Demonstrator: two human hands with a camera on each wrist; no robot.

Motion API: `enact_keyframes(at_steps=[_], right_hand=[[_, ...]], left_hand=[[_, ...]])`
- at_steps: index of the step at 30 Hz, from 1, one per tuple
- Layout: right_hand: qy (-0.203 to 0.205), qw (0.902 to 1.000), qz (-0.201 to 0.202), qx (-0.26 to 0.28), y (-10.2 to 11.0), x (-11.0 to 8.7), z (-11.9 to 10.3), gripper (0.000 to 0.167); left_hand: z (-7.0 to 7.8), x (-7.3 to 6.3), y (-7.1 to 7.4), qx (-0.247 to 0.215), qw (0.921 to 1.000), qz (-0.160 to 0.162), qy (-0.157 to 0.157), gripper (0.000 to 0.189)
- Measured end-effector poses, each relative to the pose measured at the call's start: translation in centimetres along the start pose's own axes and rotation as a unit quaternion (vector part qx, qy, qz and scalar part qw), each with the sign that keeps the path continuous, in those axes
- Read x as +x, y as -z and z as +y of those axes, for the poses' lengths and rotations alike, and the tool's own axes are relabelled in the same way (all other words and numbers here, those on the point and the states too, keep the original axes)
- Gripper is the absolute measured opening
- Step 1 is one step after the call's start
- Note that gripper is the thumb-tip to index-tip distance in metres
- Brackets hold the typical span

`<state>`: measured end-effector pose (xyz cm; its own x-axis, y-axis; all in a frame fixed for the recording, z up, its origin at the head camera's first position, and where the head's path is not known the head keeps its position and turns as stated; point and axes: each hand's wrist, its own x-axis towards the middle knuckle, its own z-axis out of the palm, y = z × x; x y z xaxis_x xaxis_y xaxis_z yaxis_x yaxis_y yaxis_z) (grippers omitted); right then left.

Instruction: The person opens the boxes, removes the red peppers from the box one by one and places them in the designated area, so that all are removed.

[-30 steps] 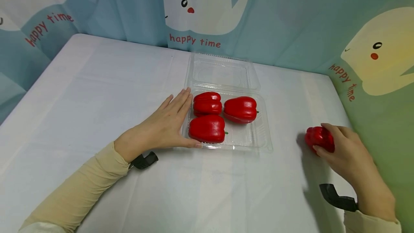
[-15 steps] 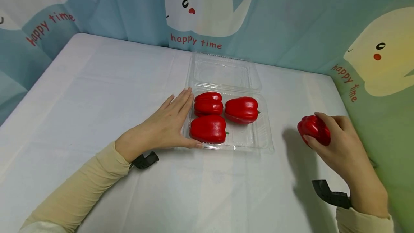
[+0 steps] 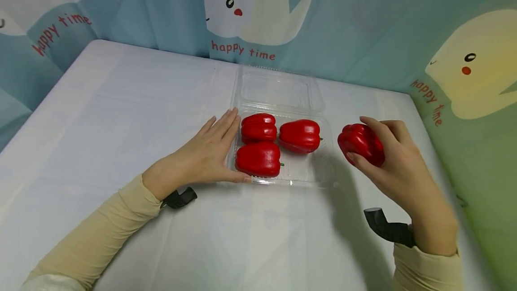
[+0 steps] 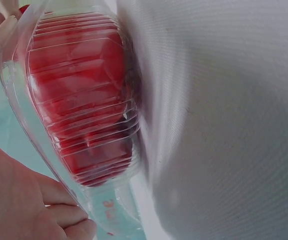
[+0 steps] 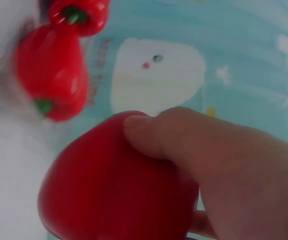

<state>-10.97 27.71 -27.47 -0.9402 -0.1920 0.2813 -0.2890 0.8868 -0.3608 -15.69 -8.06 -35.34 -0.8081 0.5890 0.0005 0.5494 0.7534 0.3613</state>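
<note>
My right hand (image 3: 397,165) grips a red bell pepper (image 3: 361,144) above the table, just right of a clear plastic clamshell box (image 3: 300,174). In the right wrist view the thumb presses on the side of this held pepper (image 5: 113,185). Three more red bell peppers lie in the box: one at the back left (image 3: 258,128), one at the front left (image 3: 258,160) and one at the right (image 3: 300,136). My left hand (image 3: 202,156), fingers straight and thumb spread, rests against the box's left side and front corner. The left wrist view shows the ribbed box wall (image 4: 83,120) beside that hand.
Behind the peppers the box's clear lid (image 3: 278,89) lies folded back on the white-covered table (image 3: 133,93). A printed curtain (image 3: 363,35) hangs along the table's back and right sides. Black wrist mounts (image 3: 389,228) stick out below the hands.
My right hand has raised the bell pepper off the table and carried it left and farther back, near the box's right edge. The left hand and the box have stayed in place.
</note>
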Motion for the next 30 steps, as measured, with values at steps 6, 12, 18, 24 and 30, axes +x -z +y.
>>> enact_keyframes(at_steps=[6, 12, 18, 24, 30], right_hand=[[0.047, 0.9988, -0.009, 0.01, -0.8, 1.0, -1.7, 0.074], [0.098, 0.9944, -0.037, 0.013, -2.2, 1.3, -2.7, 0.07], [0.13, 0.9893, -0.065, 0.011, -3.2, 1.4, -3.5, 0.065], [0.145, 0.9846, -0.097, -0.002, -3.8, 1.2, -4.0, 0.066], [0.18, 0.9794, -0.083, -0.038, -5.0, 1.2, -4.4, 0.062]], left_hand=[[-0.2, -0.2, -0.1, 0.002, 1.0, 0.003, 0.006, 0.126], [-0.2, 0.0, -0.2, 0.01, 0.9999, 0.001, 0.005, 0.127], [-0.4, 0.6, -0.2, 0.031, 0.9995, 0.001, 0.0, 0.127], [-0.4, 0.6, -0.4, 0.027, 0.9996, -0.002, 0.002, 0.127], [-0.3, 0.2, -0.3, 0.023, 0.9997, -0.001, 0.007, 0.128]])
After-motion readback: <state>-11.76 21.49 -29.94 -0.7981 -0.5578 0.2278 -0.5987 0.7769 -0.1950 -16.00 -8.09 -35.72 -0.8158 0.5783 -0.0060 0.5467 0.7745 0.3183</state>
